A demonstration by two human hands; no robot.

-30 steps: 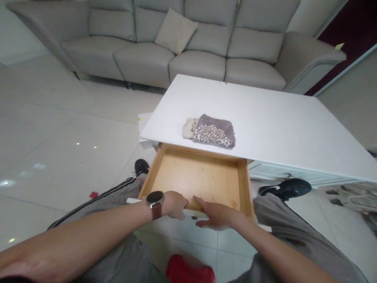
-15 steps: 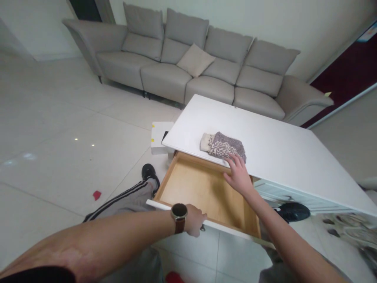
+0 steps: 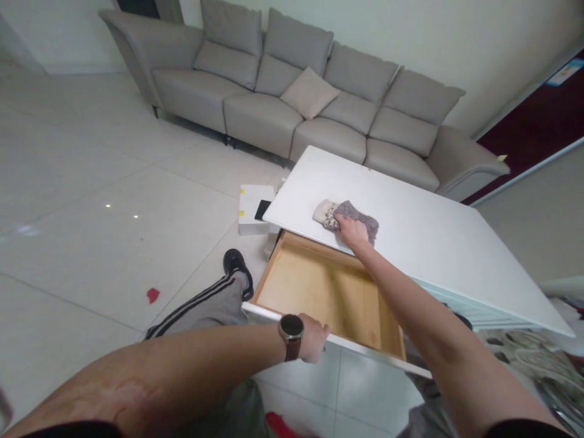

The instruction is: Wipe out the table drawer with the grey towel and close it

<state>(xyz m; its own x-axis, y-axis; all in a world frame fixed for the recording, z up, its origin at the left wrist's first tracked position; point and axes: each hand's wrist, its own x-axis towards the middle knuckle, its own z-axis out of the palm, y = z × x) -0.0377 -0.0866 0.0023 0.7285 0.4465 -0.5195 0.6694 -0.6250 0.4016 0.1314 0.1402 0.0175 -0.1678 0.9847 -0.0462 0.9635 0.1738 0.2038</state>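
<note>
A folded grey and cream patterned cloth (image 3: 365, 219) lies near the front edge of a white table (image 3: 420, 237). My right hand (image 3: 350, 231) rests on top of the cloth, fingers curled onto it. Under the table edge a wooden drawer (image 3: 319, 286) is pulled out and has nothing inside. My left hand (image 3: 314, 337), with a brown-strapped watch on the wrist, is closed on the drawer's white front panel (image 3: 365, 351).
A grey sofa (image 3: 292, 103) with a beige cushion stands behind the table. A white box (image 3: 249, 213) with a dark phone on it sits on the tiled floor left of the table. My legs and black shoe (image 3: 235, 263) are below the drawer.
My right hand left the drawer front, rose over the drawer and landed on the cloth. My left hand stayed on the drawer front. The view tilted up and shifted left.
</note>
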